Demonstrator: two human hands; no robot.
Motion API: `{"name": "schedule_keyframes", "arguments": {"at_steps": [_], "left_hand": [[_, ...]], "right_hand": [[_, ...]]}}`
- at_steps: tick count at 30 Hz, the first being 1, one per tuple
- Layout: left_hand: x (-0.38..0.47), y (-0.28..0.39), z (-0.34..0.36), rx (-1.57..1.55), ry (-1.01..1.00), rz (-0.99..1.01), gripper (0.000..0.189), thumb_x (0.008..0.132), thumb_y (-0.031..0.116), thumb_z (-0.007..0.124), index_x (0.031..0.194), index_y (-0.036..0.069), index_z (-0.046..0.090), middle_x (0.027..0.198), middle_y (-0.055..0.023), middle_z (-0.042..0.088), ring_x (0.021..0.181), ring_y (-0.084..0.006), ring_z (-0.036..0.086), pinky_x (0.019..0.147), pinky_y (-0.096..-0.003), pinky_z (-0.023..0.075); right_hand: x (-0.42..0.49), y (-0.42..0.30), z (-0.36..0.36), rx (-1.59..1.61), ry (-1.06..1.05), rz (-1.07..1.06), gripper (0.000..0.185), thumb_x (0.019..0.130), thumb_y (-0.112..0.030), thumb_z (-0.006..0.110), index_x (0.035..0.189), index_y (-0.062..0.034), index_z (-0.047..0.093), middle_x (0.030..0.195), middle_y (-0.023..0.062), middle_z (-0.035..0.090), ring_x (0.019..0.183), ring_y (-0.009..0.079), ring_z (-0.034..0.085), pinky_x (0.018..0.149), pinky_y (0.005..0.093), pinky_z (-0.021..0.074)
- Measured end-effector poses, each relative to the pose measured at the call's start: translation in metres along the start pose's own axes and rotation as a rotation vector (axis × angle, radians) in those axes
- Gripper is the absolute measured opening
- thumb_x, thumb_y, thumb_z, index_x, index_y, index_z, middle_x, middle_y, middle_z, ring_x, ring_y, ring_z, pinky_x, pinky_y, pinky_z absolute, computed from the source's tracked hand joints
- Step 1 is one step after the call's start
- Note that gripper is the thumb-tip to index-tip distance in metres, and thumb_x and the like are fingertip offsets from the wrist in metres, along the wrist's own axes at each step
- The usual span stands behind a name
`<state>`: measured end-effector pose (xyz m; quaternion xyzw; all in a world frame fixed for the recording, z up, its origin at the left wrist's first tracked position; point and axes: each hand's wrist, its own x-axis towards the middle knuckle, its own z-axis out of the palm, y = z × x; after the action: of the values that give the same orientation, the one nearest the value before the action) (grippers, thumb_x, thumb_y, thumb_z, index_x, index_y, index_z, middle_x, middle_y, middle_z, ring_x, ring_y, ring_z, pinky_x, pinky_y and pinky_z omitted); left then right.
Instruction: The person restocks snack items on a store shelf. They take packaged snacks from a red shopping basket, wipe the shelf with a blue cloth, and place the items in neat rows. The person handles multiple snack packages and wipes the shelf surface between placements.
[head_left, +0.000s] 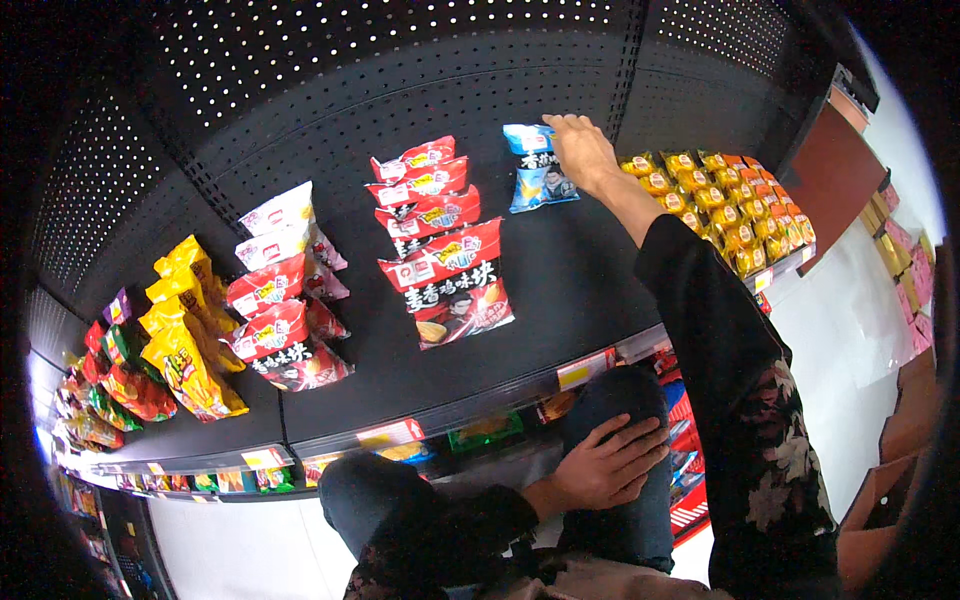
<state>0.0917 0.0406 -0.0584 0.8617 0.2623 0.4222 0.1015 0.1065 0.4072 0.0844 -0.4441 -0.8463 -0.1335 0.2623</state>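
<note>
My right hand (583, 150) grips the upper right edge of a blue snack bag (537, 180), which stands at the back of a black shelf (577, 277). To the left, several red and white snack bags (457, 289) stand one behind another in a row. My left hand (611, 465) rests on my knee with its fingers somewhat spread and holds nothing. Right of the blue bag, beyond my right forearm, small yellow packs (724, 214) and orange packs (772, 196) lie in close rows.
Further left stand red and white bags (281, 345), yellow bags (193, 371) and other snack bags (139, 390). Price tags (585, 369) line the shelf's front edge. A perforated black panel (420, 82) rises behind. Packs on a lower shelf show below, and cardboard boxes (877, 499) stand at the right.
</note>
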Motion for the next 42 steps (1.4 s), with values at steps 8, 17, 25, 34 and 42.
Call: {"name": "schedule_keyframes", "arguments": {"at_steps": [8,17,25,34,42], "left_hand": [[0.001,0.004,-0.001,0.001,-0.072,-0.039,0.048,0.086,0.023,0.062,0.13,0.007,0.06,0.146,-0.0094,0.051,0.139,-0.0252,0.042,0.116,-0.0481,0.0263],[0.0,0.005,-0.001,0.092,-0.132,-0.064,0.054,0.081,0.027,0.064,0.135,0.018,0.058,0.144,-0.0024,0.052,0.138,-0.0227,0.044,0.114,-0.0482,0.0283],[0.0,0.011,0.0,0.16,-0.146,-0.099,0.049,0.079,0.026,0.061,0.127,0.02,0.062,0.141,-0.0004,0.055,0.131,-0.0219,0.048,0.112,-0.0484,0.0271],[0.0,0.023,-0.002,0.21,-0.076,-0.126,0.036,0.087,0.019,0.053,0.12,0.016,0.067,0.135,-0.0036,0.06,0.129,-0.0247,0.05,0.113,-0.0472,0.0239],[-0.003,0.028,0.0,0.269,-0.058,-0.146,0.035,0.09,0.02,0.051,0.121,0.016,0.066,0.135,-0.0033,0.06,0.129,-0.024,0.049,0.114,-0.0469,0.0232]], "right_hand": [[-0.04,0.021,-0.047,-0.046,0.177,-0.149,0.008,0.09,-0.014,0.06,0.091,-0.0065,0.057,0.097,0.01,0.06,0.103,0.0302,0.058,0.083,0.0446,0.0526],[-0.189,0.072,-0.206,0.159,-0.009,0.169,0.011,0.085,-0.01,0.062,0.09,-0.0029,0.055,0.078,0.0116,0.057,0.072,0.0249,0.058,0.065,0.0369,0.0458],[-0.337,0.086,-0.261,0.382,0.044,0.627,0.03,0.085,0.001,0.058,0.114,-0.0026,0.054,0.072,0.0028,0.048,0.065,0.0104,0.048,0.06,0.028,0.0426],[-0.466,0.105,-0.178,0.439,-0.05,0.926,0.053,0.082,0.009,0.056,0.133,-0.0078,0.05,0.069,0.004,0.052,0.061,0.0136,0.054,0.055,0.0305,0.0478],[-0.522,0.092,-0.095,0.548,-0.055,0.998,0.043,0.084,0.006,0.061,0.125,-0.0036,0.056,0.08,0.011,0.068,0.064,0.0171,0.067,0.059,0.0327,0.0549]]}}
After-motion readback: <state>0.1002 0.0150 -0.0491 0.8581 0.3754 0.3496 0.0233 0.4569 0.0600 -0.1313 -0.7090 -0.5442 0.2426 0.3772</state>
